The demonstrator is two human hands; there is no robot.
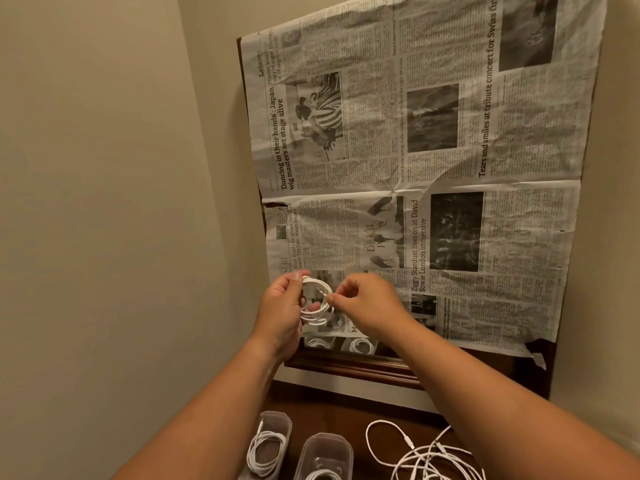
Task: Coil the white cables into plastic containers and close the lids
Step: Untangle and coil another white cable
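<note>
The left hand (282, 306) is raised in front of the wall, its fingers and thumb curled round a coiled white cable (316, 315); the thumb presses on the top of the coil and the fingertips show through its middle; the loops lie stacked in a small ring, held upright in the air, well above the bench (349, 415). The right hand (363, 303) is just beside it, thumb and forefinger pinched together on the coil's right edge, the other fingers curled in loosely; whether it pinches the cable's end or one of the loops I cannot tell.

Behind both hands hangs a creased newspaper (433, 168), spread over a dark wooden frame (346, 367); a narrow uncovered strip at the bottom of the frame reflects coils of white cable.

Down on the dark bench, between the forearms, stand two clear plastic containers, lids off; the left container (277, 419) has a white cable coiled inside; the second container (329, 445), just beside it to the right, also shows white cable at the frame's lower edge; to the right of these lies a tangle of loose white cables (429, 459), partly hidden by the right forearm. A plain beige wall (104, 202) fills the left side.
</note>
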